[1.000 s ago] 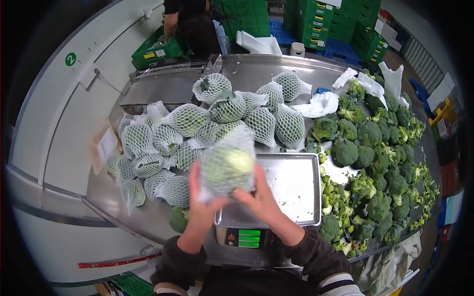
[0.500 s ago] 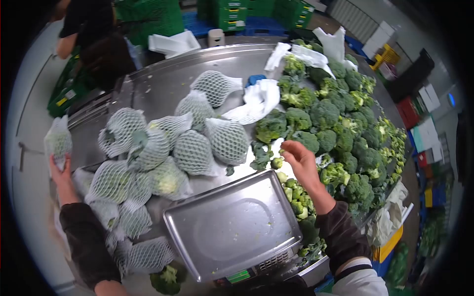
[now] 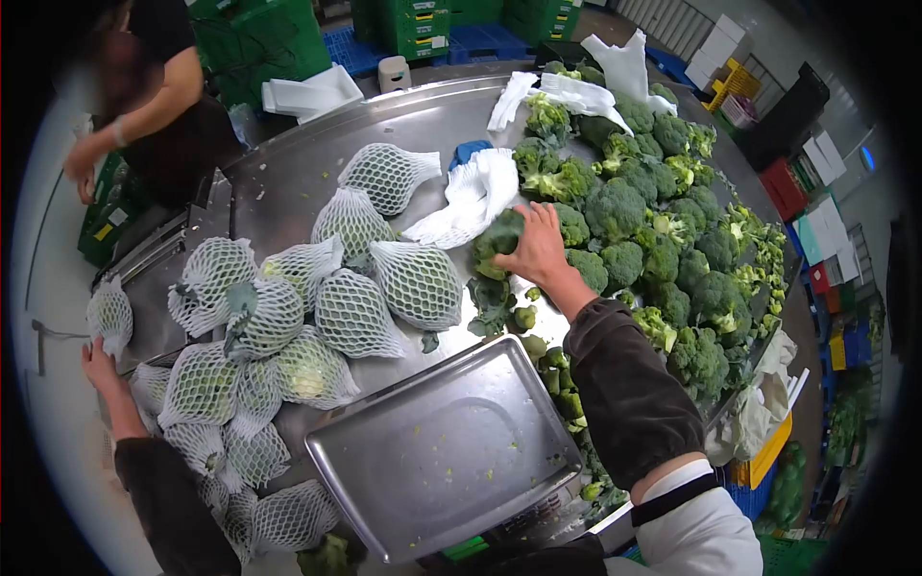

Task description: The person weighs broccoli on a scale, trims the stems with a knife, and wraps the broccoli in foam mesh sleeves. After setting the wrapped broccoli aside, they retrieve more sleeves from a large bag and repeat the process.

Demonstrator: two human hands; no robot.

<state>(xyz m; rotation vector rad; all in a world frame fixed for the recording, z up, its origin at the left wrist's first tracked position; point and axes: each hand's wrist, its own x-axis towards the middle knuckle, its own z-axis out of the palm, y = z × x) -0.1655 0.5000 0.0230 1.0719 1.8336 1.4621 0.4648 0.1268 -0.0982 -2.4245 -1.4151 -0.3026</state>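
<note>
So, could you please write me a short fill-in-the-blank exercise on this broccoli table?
1. The right hand grips a bare head of ____.
2. The left hand touches a netted broccoli at the table's ____ edge.
3. The steel tray on the scale holds ____ whole heads.
4. The other wrapped heads wear white foam ____.

Missing: broccoli; left; no; nets

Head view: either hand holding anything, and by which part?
Right hand grips a bare broccoli head from above, fingers wrapped over its crown. Left hand touches a netted broccoli at its lower end; a closed grip cannot be told.
</note>
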